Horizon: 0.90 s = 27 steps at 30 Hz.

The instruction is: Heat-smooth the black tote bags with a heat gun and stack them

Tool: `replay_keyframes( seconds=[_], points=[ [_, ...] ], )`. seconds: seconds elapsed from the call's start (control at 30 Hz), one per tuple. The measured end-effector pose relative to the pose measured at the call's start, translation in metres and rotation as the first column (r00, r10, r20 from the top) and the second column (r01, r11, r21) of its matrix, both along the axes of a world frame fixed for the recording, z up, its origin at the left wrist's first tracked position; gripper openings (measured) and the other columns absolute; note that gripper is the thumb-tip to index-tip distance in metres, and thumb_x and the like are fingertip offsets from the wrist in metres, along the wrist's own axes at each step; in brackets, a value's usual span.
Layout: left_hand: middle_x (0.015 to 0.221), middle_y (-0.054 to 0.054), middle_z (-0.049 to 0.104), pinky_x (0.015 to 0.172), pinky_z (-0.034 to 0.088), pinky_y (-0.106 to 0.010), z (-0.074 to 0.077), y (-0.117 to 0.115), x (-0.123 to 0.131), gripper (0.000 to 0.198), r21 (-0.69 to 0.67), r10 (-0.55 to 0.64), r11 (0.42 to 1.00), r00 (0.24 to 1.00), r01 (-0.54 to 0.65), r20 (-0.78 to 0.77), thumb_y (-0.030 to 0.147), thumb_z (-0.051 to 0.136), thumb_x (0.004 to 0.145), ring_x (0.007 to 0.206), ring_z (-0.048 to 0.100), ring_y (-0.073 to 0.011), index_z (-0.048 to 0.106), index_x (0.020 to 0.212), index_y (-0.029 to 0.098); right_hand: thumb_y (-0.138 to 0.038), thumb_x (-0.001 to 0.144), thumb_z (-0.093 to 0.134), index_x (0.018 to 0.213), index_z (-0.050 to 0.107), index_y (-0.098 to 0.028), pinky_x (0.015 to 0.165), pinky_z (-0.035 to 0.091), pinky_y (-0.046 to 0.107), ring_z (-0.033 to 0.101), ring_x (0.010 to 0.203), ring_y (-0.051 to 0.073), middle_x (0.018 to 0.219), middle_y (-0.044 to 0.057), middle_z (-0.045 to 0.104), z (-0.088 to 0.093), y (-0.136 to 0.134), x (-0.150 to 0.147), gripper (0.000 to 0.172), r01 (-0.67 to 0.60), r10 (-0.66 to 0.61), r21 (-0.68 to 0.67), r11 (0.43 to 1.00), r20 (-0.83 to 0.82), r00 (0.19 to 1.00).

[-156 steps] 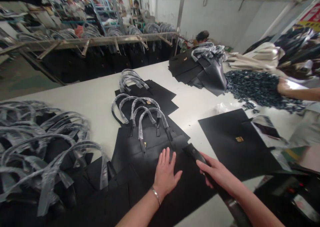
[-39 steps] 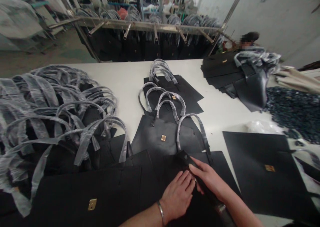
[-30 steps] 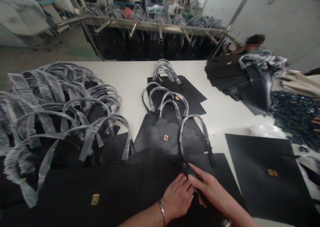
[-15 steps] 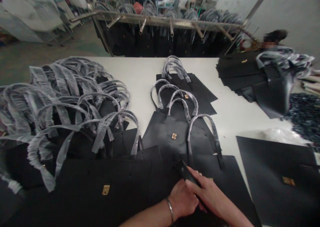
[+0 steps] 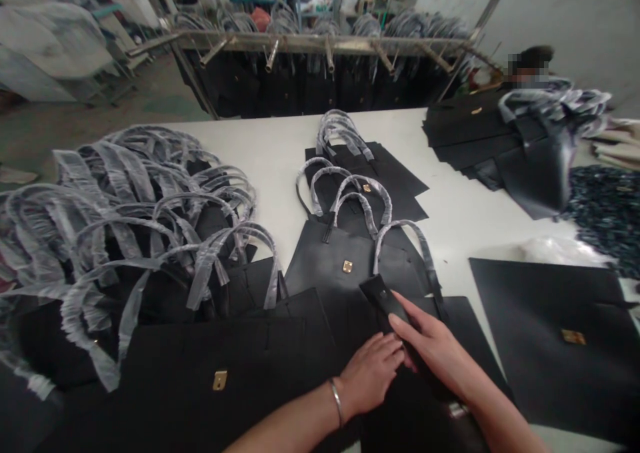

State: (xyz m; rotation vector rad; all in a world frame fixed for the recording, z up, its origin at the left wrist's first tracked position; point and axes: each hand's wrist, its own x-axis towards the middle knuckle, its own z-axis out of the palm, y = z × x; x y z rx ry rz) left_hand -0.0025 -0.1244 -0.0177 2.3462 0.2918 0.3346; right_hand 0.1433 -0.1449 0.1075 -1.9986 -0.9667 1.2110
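On my feed, my right hand (image 5: 435, 343) is closed around a black strap (image 5: 383, 303), and my left hand (image 5: 371, 373) lies open just beside it on a black bag (image 5: 280, 366). Across the tabletop (image 5: 465, 213), many bags (image 5: 350, 266) already have plastic-wrapped handles (image 5: 350, 196), while the flat panel (image 5: 543, 366) on the right shows none.

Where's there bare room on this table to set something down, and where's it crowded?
Bare tabletop shows between the middle bags and the flat black panel, and behind the wrapped-handle pile. The front is crowded, around the left hand and right hand on the black strap.
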Motion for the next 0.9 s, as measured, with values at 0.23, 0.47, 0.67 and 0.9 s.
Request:
replay_keyframes(
  seconds=[0.23,0.47,0.67,0.9],
  points=[
    [0.104,-0.004,0.059,0.087,0.048,-0.031,0.024,0.1,-0.035,0.016,0.107,0.259,0.961,0.966,-0.254,-0.028,0.018,0.054,0.093,0.099,0.053,-0.0177,0.062,0.106,0.021,-0.049,0.087,0.053,0.147,0.036,-0.025,0.043,0.044,0.023,0.056,0.044,0.012,0.061,-0.004,0.059,-0.011,-0.057,-0.007,0.067,-0.015,-0.01,-0.182,0.983,-0.133,0.991],
    [0.096,0.0,0.059,0.067,0.039,-0.022,0.03,0.158,-0.019,0.016,0.31,-0.169,0.919,0.954,0.243,-0.247,0.036,0.053,0.094,0.087,0.053,-0.0145,0.065,0.093,0.025,-0.047,0.088,0.053,0.147,0.037,-0.024,0.043,0.043,0.022,0.054,0.044,0.011,0.061,-0.005,0.058,-0.019,-0.052,-0.025,0.065,-0.037,0.006,-0.15,0.988,-0.205,0.979],
    [0.086,-0.001,0.056,0.066,0.037,-0.022,0.032,0.164,-0.007,0.014,0.043,-0.228,0.968,0.938,0.247,-0.26,0.028,0.06,0.09,0.083,0.053,-0.0151,0.064,0.079,0.021,-0.044,0.087,0.053,0.147,0.037,-0.023,0.042,0.043,0.021,0.054,0.043,0.011,0.063,-0.004,0.06,-0.021,-0.041,-0.033,0.065,-0.041,0.012,-0.159,0.986,-0.179,0.984],
    [0.082,-0.001,0.057,0.07,0.043,-0.022,0.028,0.168,-0.011,0.016,-0.227,-0.017,0.974,0.989,-0.017,-0.147,0.024,0.055,0.089,0.074,0.056,-0.0125,0.061,0.075,0.017,-0.044,0.089,0.052,0.146,0.039,-0.024,0.042,0.043,0.022,0.054,0.041,0.012,0.059,-0.003,0.062,-0.024,-0.036,-0.034,0.062,-0.054,0.033,-0.157,0.986,-0.136,0.99]
  ],
)
